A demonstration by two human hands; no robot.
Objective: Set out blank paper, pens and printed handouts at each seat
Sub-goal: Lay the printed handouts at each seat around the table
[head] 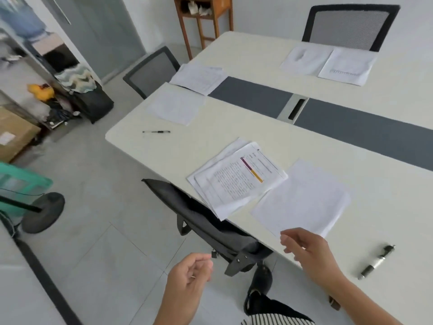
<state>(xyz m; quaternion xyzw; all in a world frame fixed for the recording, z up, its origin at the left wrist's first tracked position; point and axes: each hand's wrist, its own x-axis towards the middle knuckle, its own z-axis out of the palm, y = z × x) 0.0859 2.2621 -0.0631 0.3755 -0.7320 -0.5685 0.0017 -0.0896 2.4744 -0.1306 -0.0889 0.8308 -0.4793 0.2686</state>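
A stack of printed handouts [236,178] lies near the front edge of the cream table [234,127], beside a blank sheet [302,198]. A grey pen [377,262] lies at the right. My right hand [307,249] hovers over the table edge just below the blank sheet, fingers loosely curled, holding nothing. My left hand [189,275] hangs over the floor, relaxed and empty. Farther left lie another blank sheet [175,106], a printed sheet [199,77] and a black pen [156,132]. Two sheets [328,64] lie at the far seat.
A black chair [203,219] is tucked under the table by the handouts. Two mesh chairs [152,71] [349,26] stand at the left end and far side. A dark strip [351,120] runs along the table's middle. Boxes and bags crowd the floor at left.
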